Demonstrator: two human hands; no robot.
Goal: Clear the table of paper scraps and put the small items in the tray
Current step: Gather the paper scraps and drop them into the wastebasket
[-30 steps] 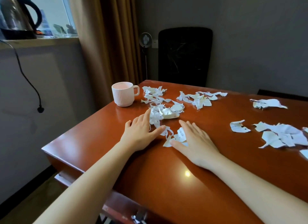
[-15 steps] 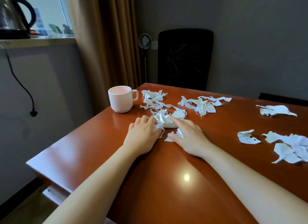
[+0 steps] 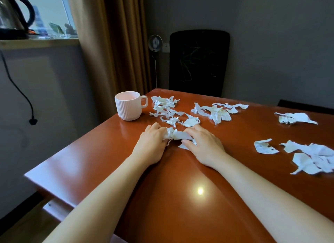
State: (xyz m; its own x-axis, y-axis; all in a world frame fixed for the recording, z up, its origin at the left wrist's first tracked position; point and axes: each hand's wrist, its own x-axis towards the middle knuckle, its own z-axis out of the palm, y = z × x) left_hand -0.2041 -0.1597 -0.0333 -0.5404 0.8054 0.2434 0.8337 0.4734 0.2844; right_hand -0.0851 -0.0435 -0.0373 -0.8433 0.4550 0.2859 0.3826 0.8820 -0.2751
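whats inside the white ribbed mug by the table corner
Only the pale pinkish inner wall of the white ribbed ceramic mug shows below its rim. The near wall covers the bottom, so any contents cannot be seen.

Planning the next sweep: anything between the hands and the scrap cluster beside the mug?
Nothing visible. The left hand and right hand grip a paper wad. The scrap cluster lies just beyond them, with only bare table between. The mug stands left of that cluster, off the path.

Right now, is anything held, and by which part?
The crumpled bunch of white paper scraps: left hand grips its left end, right hand its right end.
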